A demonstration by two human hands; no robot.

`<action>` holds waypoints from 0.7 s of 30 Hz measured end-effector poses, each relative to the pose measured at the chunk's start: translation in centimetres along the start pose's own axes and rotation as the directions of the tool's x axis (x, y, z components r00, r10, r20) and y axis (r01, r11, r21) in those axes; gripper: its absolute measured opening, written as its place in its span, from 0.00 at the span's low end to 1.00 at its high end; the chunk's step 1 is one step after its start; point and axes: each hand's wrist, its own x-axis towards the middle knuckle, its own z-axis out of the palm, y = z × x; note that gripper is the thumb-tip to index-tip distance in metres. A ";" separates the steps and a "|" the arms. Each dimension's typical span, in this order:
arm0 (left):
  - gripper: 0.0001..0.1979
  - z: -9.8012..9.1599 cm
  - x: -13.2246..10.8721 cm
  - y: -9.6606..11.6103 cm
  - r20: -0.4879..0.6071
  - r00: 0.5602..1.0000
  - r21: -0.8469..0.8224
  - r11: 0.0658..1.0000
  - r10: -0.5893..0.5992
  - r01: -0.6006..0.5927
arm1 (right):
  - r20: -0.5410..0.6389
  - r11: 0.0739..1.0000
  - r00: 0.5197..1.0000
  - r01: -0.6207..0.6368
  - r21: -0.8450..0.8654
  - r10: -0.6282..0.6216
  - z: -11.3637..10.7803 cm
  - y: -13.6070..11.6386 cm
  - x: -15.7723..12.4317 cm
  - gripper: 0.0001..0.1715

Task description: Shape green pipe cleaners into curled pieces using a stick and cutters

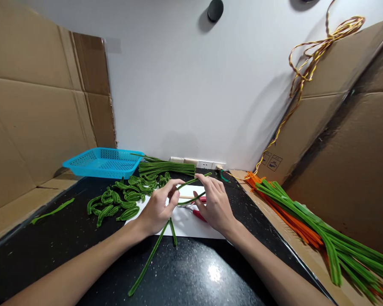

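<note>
Both of my hands are raised over a white sheet (191, 225) on the black table (83, 242). My left hand (158, 208) pinches a green pipe cleaner (148, 261) near its bend; its long end trails down toward me across the table. My right hand (215, 202) pinches the other part of the same green pipe cleaner, which loops between my fingertips. Under my right hand lie red-handled scissors (198, 212) and a thin wooden stick (187, 197) on the sheet.
Several bent green pipe-cleaner pieces (121, 202) lie left of the sheet. A bundle of straight green ones (166, 168) sits by the wall, next to a blue plastic basket (104, 162). Long green and orange pipe cleaners (306, 223) lie on cardboard at the right. Cardboard walls flank both sides.
</note>
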 end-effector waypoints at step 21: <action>0.26 0.5 -0.3 1.1 0.263 0.942 0.371 0.879 0.208 -0.298 | 0.168 0.994 0.983 -0.088 0.058 0.077 0.2 -1.0 -0.3 0.21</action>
